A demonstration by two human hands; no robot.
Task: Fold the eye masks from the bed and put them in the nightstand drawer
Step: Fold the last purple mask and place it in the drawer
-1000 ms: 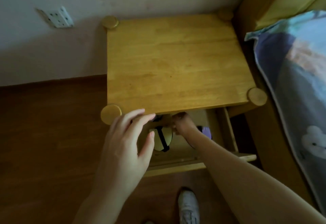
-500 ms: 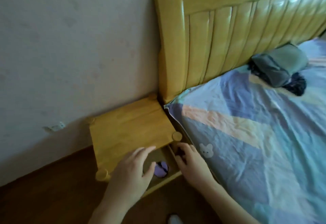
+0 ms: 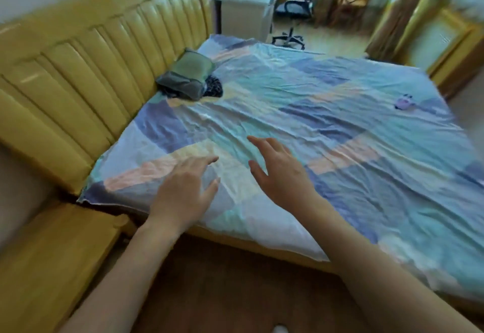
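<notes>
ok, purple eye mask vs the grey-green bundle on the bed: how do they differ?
Position: the eye mask lies far out toward the bed's far right edge; the bundle sits against the headboard.
Size: the mask looks much smaller than the bundle.
Colour: the mask is pale purple with dark bits; the bundle is grey-green, with dark cloth beside it.
Shared: both rest on the patchwork sheet, beyond both open hands, left and right.

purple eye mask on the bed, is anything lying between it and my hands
Nothing visible. The purple eye mask lies far across the bed, and only bare wrinkled sheet stretches between it and the open right hand and left hand.
</notes>
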